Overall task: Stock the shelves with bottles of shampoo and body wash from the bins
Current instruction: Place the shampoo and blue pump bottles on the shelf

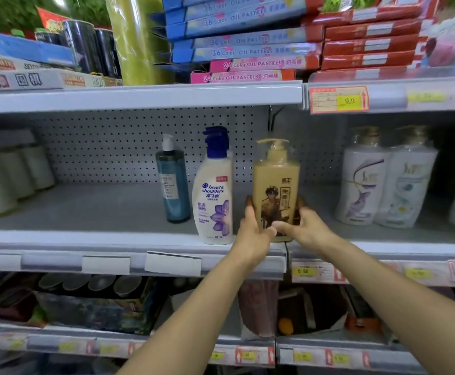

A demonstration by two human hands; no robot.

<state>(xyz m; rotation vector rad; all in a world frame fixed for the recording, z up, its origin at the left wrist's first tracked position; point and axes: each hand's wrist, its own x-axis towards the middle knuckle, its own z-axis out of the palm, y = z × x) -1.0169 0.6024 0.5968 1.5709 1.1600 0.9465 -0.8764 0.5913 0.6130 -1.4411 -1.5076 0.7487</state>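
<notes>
- Both hands hold a tan pump bottle (pixel 275 190) upright at the front edge of the middle shelf (pixel 85 239): the left hand (pixel 252 228) wraps its left side, the right hand (pixel 301 226) its right side, thumbs across the label.
- Just beside it, to the left, stands a white Head & Shoulders bottle (pixel 214 196), then a blue-green pump bottle (pixel 173 185).
- Two pale bottles (pixel 383 180) stand well apart to the right.

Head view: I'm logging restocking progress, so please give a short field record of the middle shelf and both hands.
shelf: middle shelf, grey, pegboard back
held item: tan pump bottle, upright at the front edge
hands: left hand and right hand grip its lower sides
left of it: Head & Shoulders bottle, then blue-green pump bottle
right of it: two white bottles, standing apart
</notes>
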